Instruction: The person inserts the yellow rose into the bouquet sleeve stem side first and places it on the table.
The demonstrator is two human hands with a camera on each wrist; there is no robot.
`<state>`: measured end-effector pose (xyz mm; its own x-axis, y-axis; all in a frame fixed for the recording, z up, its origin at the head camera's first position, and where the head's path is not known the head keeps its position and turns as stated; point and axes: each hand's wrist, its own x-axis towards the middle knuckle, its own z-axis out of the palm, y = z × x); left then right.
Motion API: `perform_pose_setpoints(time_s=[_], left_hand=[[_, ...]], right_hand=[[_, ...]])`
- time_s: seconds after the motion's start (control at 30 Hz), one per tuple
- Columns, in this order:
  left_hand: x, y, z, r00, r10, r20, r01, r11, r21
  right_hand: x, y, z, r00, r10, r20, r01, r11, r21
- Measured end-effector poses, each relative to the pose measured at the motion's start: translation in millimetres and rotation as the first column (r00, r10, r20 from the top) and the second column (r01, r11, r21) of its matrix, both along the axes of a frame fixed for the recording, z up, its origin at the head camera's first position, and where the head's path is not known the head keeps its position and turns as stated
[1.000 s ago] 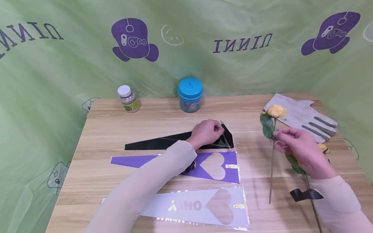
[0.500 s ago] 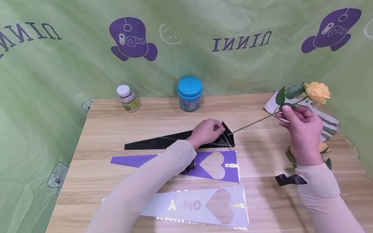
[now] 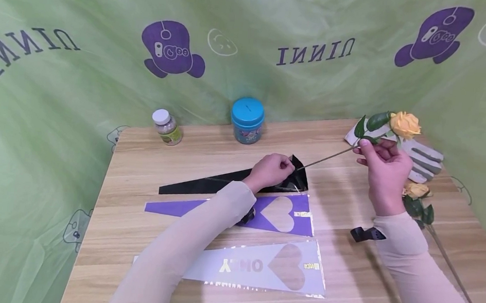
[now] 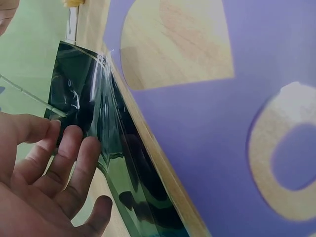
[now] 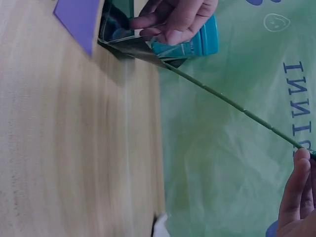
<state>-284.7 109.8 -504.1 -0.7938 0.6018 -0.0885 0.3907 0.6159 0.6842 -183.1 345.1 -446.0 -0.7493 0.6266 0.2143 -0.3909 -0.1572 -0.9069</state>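
My right hand (image 3: pixel 386 175) pinches the stem of a yellow artificial rose (image 3: pixel 405 124) just below its leaves, bloom tilted up to the right. The stem (image 5: pixel 232 104) slants down to the mouth of a black flower sleeve (image 3: pixel 196 184); its tip (image 4: pixel 58 112) shows at the opening in the left wrist view. My left hand (image 3: pixel 271 171) pinches the upper edge of that sleeve near its wide end, which stands raised off the table. Below it lie a purple sleeve (image 3: pixel 176 207) and a white sleeve (image 3: pixel 240 275), both with heart cut-outs, partly under my left forearm.
A second yellow rose (image 3: pixel 416 190) lies at the right, near a grey work glove (image 3: pixel 425 162). At the back stand a blue-lidded tub (image 3: pixel 247 121) and a white-capped bottle (image 3: pixel 168 128). A green printed curtain (image 3: pixel 245 34) closes off the table behind.
My right hand has lifted the rose and tilted it, bringing the stem's lower end leftward to the black sleeve's mouth. My left hand stays at the sleeve, whose wide end stands more open.
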Motion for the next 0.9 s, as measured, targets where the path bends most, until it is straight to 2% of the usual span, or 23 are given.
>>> perform_pose_setpoints(time_s=[0.63,0.9], left_hand=[[2.3,4.9,3.8,0.999,-0.007,0.044,0.004,0.999,0.049],[1.2,3.1,1.0,0.999,-0.001,0.049,-0.003,0.998,0.065]], right_hand=[[-3.9,-0.3,-22.1,0.995,-0.012,0.098,0.023,0.993,-0.113],[-5.3,-4.3,-34.3,0.990,0.013,0.138,0.009,0.988,-0.153]])
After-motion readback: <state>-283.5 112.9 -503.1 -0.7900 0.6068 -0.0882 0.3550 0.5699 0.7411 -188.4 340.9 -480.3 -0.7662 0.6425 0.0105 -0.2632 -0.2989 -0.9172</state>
